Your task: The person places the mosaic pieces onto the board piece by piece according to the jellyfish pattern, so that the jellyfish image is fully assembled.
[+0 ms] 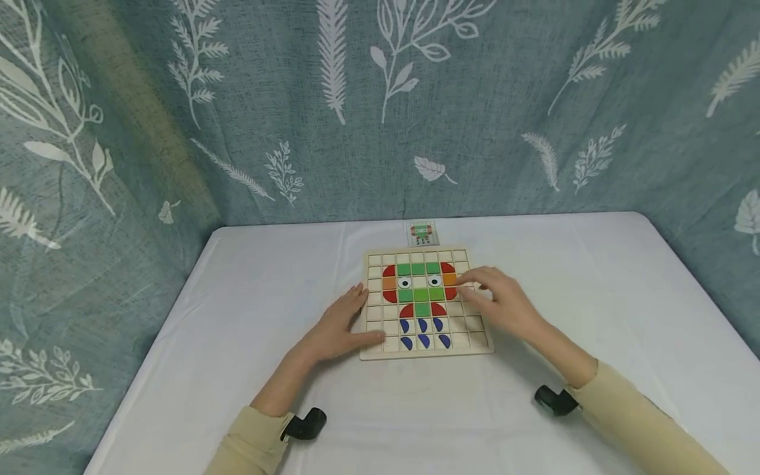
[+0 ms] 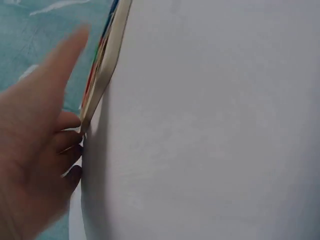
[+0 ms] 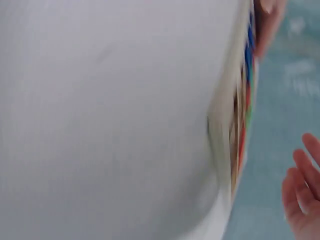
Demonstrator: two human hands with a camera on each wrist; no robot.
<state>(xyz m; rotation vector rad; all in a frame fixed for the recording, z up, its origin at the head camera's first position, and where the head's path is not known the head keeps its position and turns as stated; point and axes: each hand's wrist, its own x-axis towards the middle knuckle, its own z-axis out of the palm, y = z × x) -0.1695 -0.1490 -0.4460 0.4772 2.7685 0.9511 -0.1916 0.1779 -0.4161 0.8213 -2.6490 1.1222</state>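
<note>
A square wooden grid board (image 1: 475, 340) lies on the table, its cells partly filled with coloured tiles that form a figure. Green tiles (image 1: 418, 269), two eye tiles (image 1: 435, 281), red rounded tiles and orange tiles make the upper part; several blue half-round pieces (image 1: 423, 325) sit below. My left hand (image 1: 338, 330) rests at the board's left edge, fingers extended, thumb over the lower left corner. Above the board's right side hovers my right hand (image 1: 499, 300), fingers loosely bent beside the orange tile (image 1: 449, 279). In the right wrist view its fingers (image 3: 300, 185) show nothing between them.
A small picture card (image 1: 422, 233) with a similar figure lies just beyond the board's far edge. White cloth covers the table (image 1: 285, 277). A patterned teal curtain (image 1: 356, 165) hangs behind and to the sides. Each wrist carries a black camera (image 1: 307, 423).
</note>
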